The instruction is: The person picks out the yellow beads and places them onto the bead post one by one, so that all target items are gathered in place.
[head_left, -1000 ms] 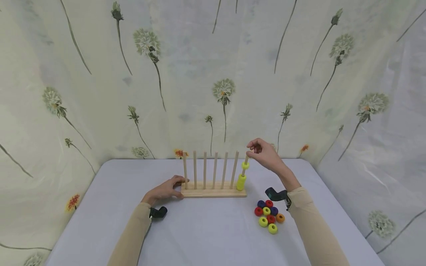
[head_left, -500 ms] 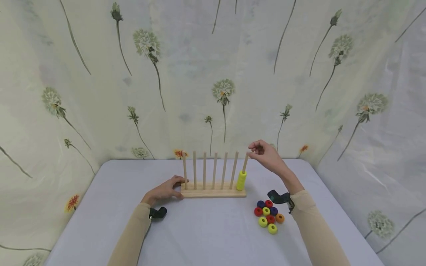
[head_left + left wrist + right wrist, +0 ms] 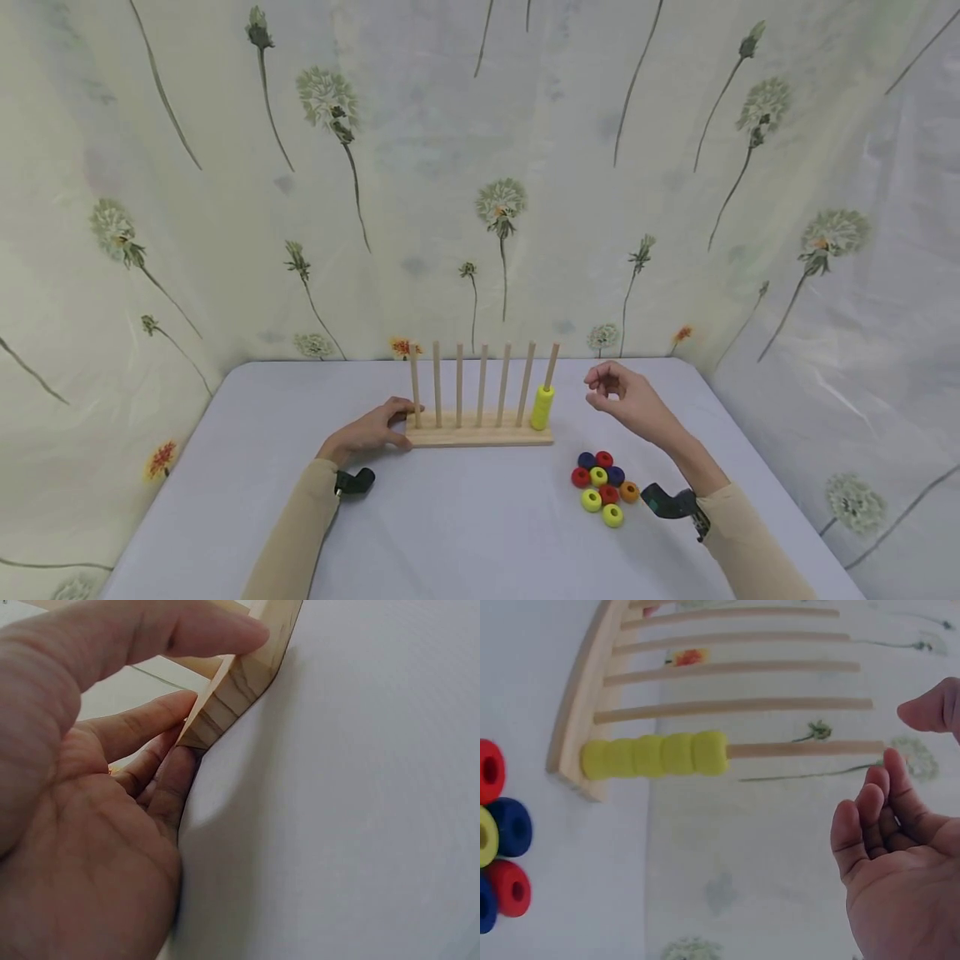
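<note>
A wooden peg rack [image 3: 480, 437] with several upright pegs stands on the table. Yellow beads [image 3: 542, 408] are stacked on its rightmost peg; the right wrist view shows the same yellow stack [image 3: 656, 754] with bare peg above it. My left hand [image 3: 371, 429] grips the rack's left end, thumb at the front and fingers behind; in the left wrist view the thumb and fingers meet the wooden end [image 3: 232, 697]. My right hand [image 3: 633, 404] is in the air right of the rack, holding nothing, its thumb apart from loosely bent fingers.
Loose red, blue, yellow and orange beads [image 3: 609, 494] lie in a cluster in front of the right hand, right of the rack. The white table [image 3: 480, 533] ends at a flower-printed curtain [image 3: 420, 208] at the back and sides.
A yellow bead partway down the rightmost peg has dropped onto the stack. My right hand has moved from the peg's top to the right and down. The left hand keeps its hold.
</note>
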### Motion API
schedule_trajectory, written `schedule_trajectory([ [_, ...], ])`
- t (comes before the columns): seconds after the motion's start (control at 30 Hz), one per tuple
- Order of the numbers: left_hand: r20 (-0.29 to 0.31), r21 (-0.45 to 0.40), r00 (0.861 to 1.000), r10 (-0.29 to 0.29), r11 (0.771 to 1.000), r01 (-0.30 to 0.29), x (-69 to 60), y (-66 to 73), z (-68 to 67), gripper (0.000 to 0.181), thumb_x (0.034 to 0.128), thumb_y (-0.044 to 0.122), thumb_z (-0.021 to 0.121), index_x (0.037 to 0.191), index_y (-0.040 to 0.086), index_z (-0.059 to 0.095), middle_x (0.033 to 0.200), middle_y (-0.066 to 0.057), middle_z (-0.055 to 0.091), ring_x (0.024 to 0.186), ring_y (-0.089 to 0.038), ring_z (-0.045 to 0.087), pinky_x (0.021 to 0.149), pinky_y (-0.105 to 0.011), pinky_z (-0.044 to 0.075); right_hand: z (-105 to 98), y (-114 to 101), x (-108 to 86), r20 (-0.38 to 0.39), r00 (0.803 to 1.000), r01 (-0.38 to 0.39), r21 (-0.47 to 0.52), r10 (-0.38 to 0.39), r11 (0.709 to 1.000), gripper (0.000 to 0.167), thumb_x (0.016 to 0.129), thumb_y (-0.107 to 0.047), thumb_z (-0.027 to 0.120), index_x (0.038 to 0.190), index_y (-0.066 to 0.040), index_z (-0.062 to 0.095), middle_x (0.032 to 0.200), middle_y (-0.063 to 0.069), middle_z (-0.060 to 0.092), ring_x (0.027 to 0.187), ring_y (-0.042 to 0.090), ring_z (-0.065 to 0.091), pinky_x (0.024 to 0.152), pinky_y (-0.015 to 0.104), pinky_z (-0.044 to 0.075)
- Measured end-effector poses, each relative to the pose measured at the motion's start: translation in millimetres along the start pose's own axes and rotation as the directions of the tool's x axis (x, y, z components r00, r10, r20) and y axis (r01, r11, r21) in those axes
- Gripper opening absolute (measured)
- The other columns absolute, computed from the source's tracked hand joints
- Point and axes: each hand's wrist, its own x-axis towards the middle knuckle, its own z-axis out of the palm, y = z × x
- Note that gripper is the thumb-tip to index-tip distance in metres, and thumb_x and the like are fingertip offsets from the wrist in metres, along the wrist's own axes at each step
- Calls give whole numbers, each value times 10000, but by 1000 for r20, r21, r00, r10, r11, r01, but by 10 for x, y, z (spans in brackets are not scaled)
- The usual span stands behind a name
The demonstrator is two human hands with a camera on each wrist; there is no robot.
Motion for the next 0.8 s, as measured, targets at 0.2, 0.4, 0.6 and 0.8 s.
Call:
schedule_trajectory([
  [0.2, 0, 13, 1000, 12, 1000, -12, -2, -5, -7, 717, 741, 154, 809, 1375, 75, 484, 1444, -126, 370, 1378, -339, 355, 1135, -500, 277, 71, 253, -375, 18, 999, -37, 0, 37, 999, 226, 881, -145, 679, 1058, -94, 548, 982, 65, 560, 869, 119, 532, 745, 170, 490],
  [0.4, -5, 7, 1000, 7, 1000, -7, 1, 12, -10, 722, 729, 150, 817, 1365, 70, 485, 1441, -122, 379, 1378, -333, 353, 1144, -496, 261, 125, 461, -728, 27, 990, -138, -16, 139, 990, 233, 871, -106, 676, 1063, -59, 554, 1003, 91, 569, 864, 98, 527, 737, 180, 490],
  [0.6, -14, -3, 1000, -12, 1000, 12, -12, 29, -7, 714, 731, 147, 819, 1365, 107, 495, 1451, -100, 373, 1383, -317, 350, 1139, -494, 263, 224, 642, -984, 57, 955, -290, -15, 290, 957, 255, 850, -82, 667, 1076, -32, 562, 995, 76, 584, 882, 155, 540, 705, 206, 481],
  [0.8, -9, -14, 999, -33, 999, 33, -24, 41, 4, 720, 722, 163, 823, 1366, 132, 504, 1456, -79, 379, 1388, -298, 348, 1140, -485, 258, 332, 766, -1162, 81, 928, -367, 17, 364, 930, 281, 822, -96, 684, 1064, -9, 571, 987, 82, 601, 880, 176, 553, 678, 200, 476],
])
